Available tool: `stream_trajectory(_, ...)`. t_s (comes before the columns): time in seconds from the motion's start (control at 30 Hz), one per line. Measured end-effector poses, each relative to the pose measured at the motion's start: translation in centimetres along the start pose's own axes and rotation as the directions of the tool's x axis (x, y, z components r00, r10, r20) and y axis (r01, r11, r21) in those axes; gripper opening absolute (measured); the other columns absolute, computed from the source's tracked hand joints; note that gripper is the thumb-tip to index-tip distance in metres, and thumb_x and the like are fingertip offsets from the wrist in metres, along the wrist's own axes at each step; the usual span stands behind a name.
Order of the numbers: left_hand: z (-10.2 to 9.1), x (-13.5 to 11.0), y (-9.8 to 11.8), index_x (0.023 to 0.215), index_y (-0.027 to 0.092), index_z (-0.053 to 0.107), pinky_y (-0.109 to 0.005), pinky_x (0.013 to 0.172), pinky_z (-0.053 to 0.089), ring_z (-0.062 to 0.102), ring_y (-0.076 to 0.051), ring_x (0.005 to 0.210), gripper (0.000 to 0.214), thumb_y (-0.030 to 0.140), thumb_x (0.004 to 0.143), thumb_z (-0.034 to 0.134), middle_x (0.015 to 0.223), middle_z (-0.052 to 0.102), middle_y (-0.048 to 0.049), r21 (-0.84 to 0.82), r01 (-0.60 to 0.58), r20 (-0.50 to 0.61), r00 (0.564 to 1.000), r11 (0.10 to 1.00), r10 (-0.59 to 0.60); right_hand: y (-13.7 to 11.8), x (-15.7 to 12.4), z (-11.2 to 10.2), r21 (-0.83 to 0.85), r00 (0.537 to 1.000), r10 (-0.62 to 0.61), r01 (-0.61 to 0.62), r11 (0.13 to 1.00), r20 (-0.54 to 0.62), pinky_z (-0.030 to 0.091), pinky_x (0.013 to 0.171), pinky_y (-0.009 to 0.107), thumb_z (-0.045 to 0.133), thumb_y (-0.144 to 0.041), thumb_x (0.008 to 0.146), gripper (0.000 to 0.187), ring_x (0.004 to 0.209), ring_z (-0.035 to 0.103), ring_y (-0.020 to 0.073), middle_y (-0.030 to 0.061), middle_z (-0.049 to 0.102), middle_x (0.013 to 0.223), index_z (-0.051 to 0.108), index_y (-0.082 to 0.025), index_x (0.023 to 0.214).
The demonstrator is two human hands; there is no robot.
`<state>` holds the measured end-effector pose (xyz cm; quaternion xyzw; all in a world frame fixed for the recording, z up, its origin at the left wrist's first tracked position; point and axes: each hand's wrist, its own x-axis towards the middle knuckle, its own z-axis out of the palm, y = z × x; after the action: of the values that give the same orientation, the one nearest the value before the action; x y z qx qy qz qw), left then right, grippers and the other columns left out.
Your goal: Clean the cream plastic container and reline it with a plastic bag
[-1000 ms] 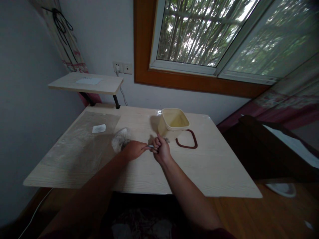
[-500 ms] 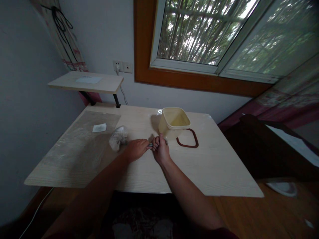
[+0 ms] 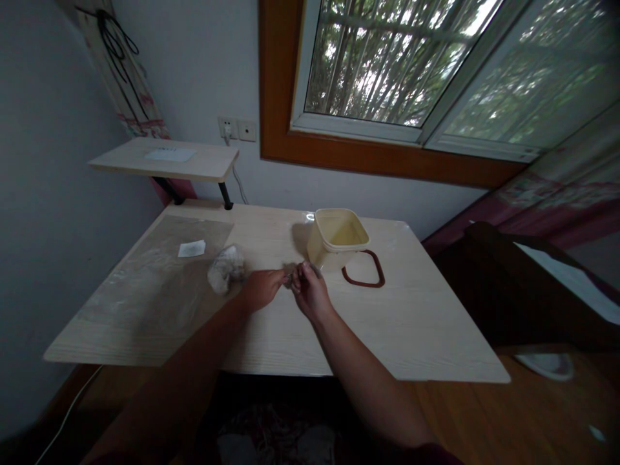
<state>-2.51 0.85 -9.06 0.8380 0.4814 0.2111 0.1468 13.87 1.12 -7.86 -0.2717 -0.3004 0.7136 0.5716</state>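
Observation:
Over the middle of the table point(image 3: 416, 336), my two hands meet fingertip to fingertip. My left hand point(image 3: 263, 289) is closed, pinching one end of a small greyish object point(image 3: 289, 279) whose kind is too small to make out. The fingers of my right hand point(image 3: 311, 292) are curled round its other end and hide much of it. Just behind my right hand stands a pale yellow square plastic tub point(image 3: 325, 248) without a cover. Beside the tub lies a reddish-brown rounded-square ring point(image 3: 382, 271). A crumpled whitish, see-through bundle point(image 3: 223, 271) rests left of my left hand.
A clear plastic sheet point(image 3: 140, 303) covers the table's left part, with a small white paper point(image 3: 192, 248) on it. At the back left, a raised shelf point(image 3: 116, 158) on black legs carries another paper point(image 3: 170, 154). Behind the table are the wall and window.
My right hand has turned and its fingers have loosened a little around the small object. Both hands have shifted slightly left. The tub and ring stay put.

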Motion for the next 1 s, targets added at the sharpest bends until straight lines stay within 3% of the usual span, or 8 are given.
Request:
stream_trajectory(0.07, -0.2, -0.2, -0.1, 0.089, 0.019, 0.06, -0.03, 0.069, 0.043, 0.061, -0.019, 0.075, 0.03, 0.031, 0.102, 0.035, 0.077, 0.063, -0.0042, -0.039, 0.026, -0.027, 0.999, 0.999, -0.027, -0.1, -0.2, 0.0, -0.001, 1.0, 0.008, -0.008, 1.0, 0.007, 0.033, 0.044, 0.019, 0.083, -0.046, 0.073, 0.033, 0.055, 0.045, 0.0074, -0.0022, 0.061, 0.075, 0.065, -0.021, 0.084)
stream_trajectory(0.17, -0.3, -0.4, -0.5, 0.087, 0.018, 0.059, -0.031, 0.068, 0.043, 0.059, -0.02, 0.072, 0.033, 0.033, 0.102, 0.033, 0.076, 0.061, -0.0051, -0.102, 0.072, -0.085, 0.993, 0.992, -0.081, 0.1, -0.2, 0.0, -0.038, 0.998, 0.047, -0.046, 0.998, 0.03, 0.047, 0.057, 0.02, 0.089, -0.039, 0.064, 0.045, 0.073, 0.061, 0.0114, 0.002, 0.072, 0.099, 0.071, -0.024, 0.102)
stream_trajectory(0.27, -0.1, -0.5, -0.9, 0.085, 0.018, 0.059, -0.031, 0.069, 0.044, 0.059, -0.02, 0.071, 0.036, 0.037, 0.101, 0.033, 0.074, 0.061, -0.0053, -0.193, 0.078, -0.12, 0.987, 0.978, -0.102, 0.8, 0.0, -0.3, -0.107, 0.995, 0.056, -0.047, 0.993, 0.081, 0.053, 0.084, 0.029, 0.091, -0.035, 0.062, 0.046, 0.097, 0.066, 0.0176, 0.0042, 0.073, 0.11, 0.075, -0.024, 0.104)
stream_trajectory(0.37, 0.0, -0.5, -1.0, 0.097, 0.019, 0.064, -0.032, 0.077, 0.047, 0.063, -0.021, 0.081, 0.036, 0.04, 0.101, 0.035, 0.082, 0.066, -0.0068, -0.316, 0.019, -0.124, 0.99, 0.948, -0.061, 1.9, 0.6, -1.1, -0.212, 0.994, 0.04, -0.016, 0.977, 0.107, 0.049, 0.095, 0.034, 0.087, -0.038, 0.069, 0.037, 0.103, 0.065, 0.0196, 0.005, 0.074, 0.11, 0.078, -0.022, 0.101)
stream_trajectory(0.5, 0.0, -0.3, -0.7, 0.113, 0.019, 0.065, -0.031, 0.081, 0.049, 0.064, -0.02, 0.086, 0.039, 0.043, 0.1, 0.038, 0.09, 0.07, -0.0066, -0.445, -0.004, -0.092, 0.995, 0.896, -0.041, 2.6, 1.1, -2.0, -0.282, 0.998, 0.003, 0.016, 0.959, 0.065, 0.049, 0.083, 0.032, 0.084, -0.042, 0.072, 0.027, 0.085, 0.064, 0.0174, 0.0036, 0.073, 0.088, 0.079, -0.019, 0.085)
stream_trajectory(0.7, -0.2, -0.2, -0.8, 0.101, 0.017, 0.066, -0.029, 0.081, 0.048, 0.063, -0.019, 0.087, 0.035, 0.042, 0.099, 0.041, 0.09, 0.069, -0.0053, -0.493, 0.002, -0.068, 0.997, 0.87, -0.041, 1.9, 0.8, -1.0, -0.167, 0.999, -0.035, 0.041, 0.985, 0.038, 0.033, 0.051, 0.024, 0.082, -0.052, 0.073, 0.037, 0.052, 0.04, 0.0071, -0.0015, 0.062, 0.07, 0.071, -0.018, 0.08)
stream_trajectory(0.87, 0.3, -0.2, -1.6, 0.084, 0.018, 0.061, -0.026, 0.068, 0.043, 0.059, -0.016, 0.072, 0.032, 0.038, 0.1, 0.041, 0.074, 0.062, -0.0018, -0.312, -0.027, -0.014, 1.0, 0.95, 0.024, 1.5, 0.7, -0.4, -0.126, 1.0, 0.007, -0.008, 0.992, -0.011, 0.022, 0.043, 0.022, 0.079, -0.056, 0.075, 0.04, 0.044, 0.032, 0.0055, -0.0045, 0.056, 0.063, 0.063, -0.019, 0.08)
stream_trajectory(1.0, 0.8, -0.2, -2.1, 0.086, 0.019, 0.061, -0.027, 0.069, 0.042, 0.062, -0.018, 0.077, 0.03, 0.035, 0.102, 0.041, 0.079, 0.065, -0.0034, -0.149, -0.102, 0.004, 0.995, 0.984, 0.103, 1.7, 1.1, -0.7, -0.231, 0.997, -0.012, -0.006, 0.973, -0.079, 0.027, 0.047, 0.022, 0.078, -0.055, 0.074, 0.039, 0.048, 0.036, 0.0077, -0.0062, 0.049, 0.059, 0.061, -0.021, 0.078)
